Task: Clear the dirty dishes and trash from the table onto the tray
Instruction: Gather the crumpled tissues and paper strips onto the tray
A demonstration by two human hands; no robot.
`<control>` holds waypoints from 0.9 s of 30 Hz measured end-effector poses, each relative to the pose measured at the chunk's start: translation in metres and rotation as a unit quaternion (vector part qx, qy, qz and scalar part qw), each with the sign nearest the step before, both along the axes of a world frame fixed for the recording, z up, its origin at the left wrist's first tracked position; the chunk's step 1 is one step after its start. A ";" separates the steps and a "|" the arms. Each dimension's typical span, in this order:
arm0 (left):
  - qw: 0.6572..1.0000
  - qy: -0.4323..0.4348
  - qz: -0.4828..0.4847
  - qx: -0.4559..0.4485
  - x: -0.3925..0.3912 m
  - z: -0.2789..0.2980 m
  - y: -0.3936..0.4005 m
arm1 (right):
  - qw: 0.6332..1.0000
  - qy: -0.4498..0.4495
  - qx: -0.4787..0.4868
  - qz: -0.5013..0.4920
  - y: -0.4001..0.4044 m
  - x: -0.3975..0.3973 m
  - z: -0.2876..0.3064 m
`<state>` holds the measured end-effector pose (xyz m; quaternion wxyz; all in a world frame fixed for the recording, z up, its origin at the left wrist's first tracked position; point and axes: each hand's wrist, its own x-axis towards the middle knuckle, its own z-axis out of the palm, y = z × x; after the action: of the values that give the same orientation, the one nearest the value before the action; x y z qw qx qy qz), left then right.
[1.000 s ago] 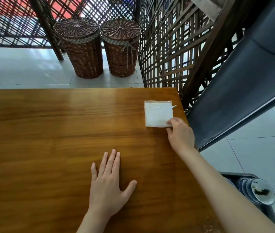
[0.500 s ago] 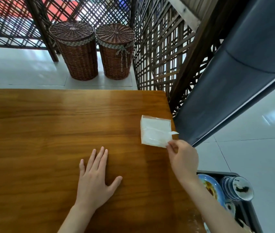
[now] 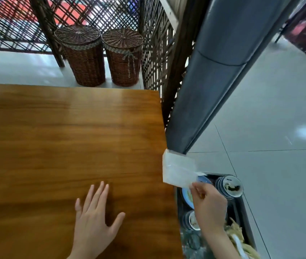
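One napkin above right hand (pinched)

The right hand pinches a white packet over the tray; the left hand rests flat on the table.

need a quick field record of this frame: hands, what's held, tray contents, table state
left hand: left hand flat on the wooden table, fingers spread, holding nothing
right hand: right hand pinches a corner of the white napkin packet
packet position: in the air past the table's right edge, above the tray
tray: dark tray beside the table, holding stacked bowls, a blue plate, food scraps
background: two wicker baskets
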<state>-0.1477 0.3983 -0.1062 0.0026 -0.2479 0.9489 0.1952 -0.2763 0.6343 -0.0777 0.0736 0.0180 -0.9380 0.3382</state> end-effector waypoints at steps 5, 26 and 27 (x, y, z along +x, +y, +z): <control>1.000 0.019 0.009 -0.003 0.018 0.010 0.067 | 1.000 -0.021 -0.004 0.012 0.069 0.025 -0.006; 0.996 0.070 -0.056 0.017 0.050 -0.004 0.297 | 0.995 -0.061 0.078 0.013 0.272 0.097 -0.041; 0.996 0.067 -0.053 0.014 0.051 -0.006 0.301 | 0.994 -0.067 0.081 0.012 0.277 0.096 -0.044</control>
<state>-0.0971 0.6994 -0.1126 -0.0472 -0.1835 0.9559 0.2246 -0.1805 0.9115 -0.1220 0.0052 0.0126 -0.9649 0.2623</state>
